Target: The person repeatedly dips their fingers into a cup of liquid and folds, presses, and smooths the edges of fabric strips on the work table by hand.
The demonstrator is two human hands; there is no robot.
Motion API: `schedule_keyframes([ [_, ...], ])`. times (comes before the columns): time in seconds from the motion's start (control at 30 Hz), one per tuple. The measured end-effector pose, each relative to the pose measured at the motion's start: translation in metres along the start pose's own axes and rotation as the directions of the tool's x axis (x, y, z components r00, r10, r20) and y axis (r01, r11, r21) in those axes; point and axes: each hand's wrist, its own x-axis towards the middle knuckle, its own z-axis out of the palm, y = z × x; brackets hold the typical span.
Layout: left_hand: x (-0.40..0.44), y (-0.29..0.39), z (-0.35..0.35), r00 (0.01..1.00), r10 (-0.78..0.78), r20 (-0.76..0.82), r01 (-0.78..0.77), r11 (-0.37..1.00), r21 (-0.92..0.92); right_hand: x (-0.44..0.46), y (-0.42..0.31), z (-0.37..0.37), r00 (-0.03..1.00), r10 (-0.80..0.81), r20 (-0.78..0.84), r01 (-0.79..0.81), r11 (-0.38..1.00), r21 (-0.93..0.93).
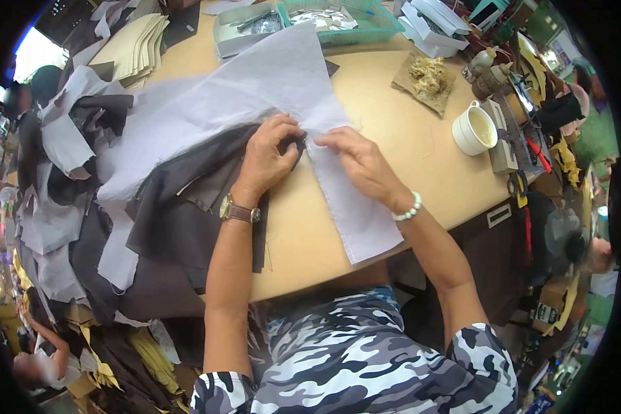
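Camouflage garment (352,352): nearest, at the near edge of the table (393,90).
Pale cloth (255,76): spread on the table, peak pointing away from the wearer, toward the teal tray (383,32).
Pale strip (359,214): long axis slanting rightward from the hands to the near edge.
Left hand (272,152): curled over dark cloth (179,196), thumb and forefinger narrowly apart; pinch unconfirmed.
Right hand (362,165): fingers bunched, tips at the strip's upper end; cannot tell whether gripping.

White cup (470,132) near bottles (492,80), apparently — green basket (367,36) beside white tray (243,46).
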Motion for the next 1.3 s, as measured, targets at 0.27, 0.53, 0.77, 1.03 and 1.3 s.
schedule_keyframes([
  [0.27, 0.001, 0.005, -0.002, 0.997, 0.075, -0.006, -0.073, 0.986, 0.147, 0.002, 0.019, 0.025, 0.997, 0.019, -0.077, -0.030, 0.989, -0.142],
  [0.53, -0.002, -0.001, 0.000, 0.996, 0.086, -0.001, -0.084, 0.981, 0.173, 0.002, 0.021, 0.029, 0.998, -0.022, -0.065, 0.000, 0.950, -0.313],
  [0.77, -0.002, -0.001, -0.002, 0.999, 0.034, 0.022, -0.037, 0.989, 0.140, 0.006, 0.022, 0.031, 0.990, -0.059, -0.126, 0.021, 0.960, -0.281],
  [1.03, -0.002, -0.004, -0.002, 0.999, 0.044, 0.026, -0.047, 0.989, 0.137, -0.015, 0.016, 0.024, 0.981, -0.192, -0.008, 0.172, 0.897, -0.408],
  [1.3, -0.003, -0.005, -0.002, 0.999, 0.041, 0.030, -0.045, 0.989, 0.141, -0.015, 0.015, 0.014, 0.990, -0.141, 0.013, 0.137, 0.928, -0.346],
])
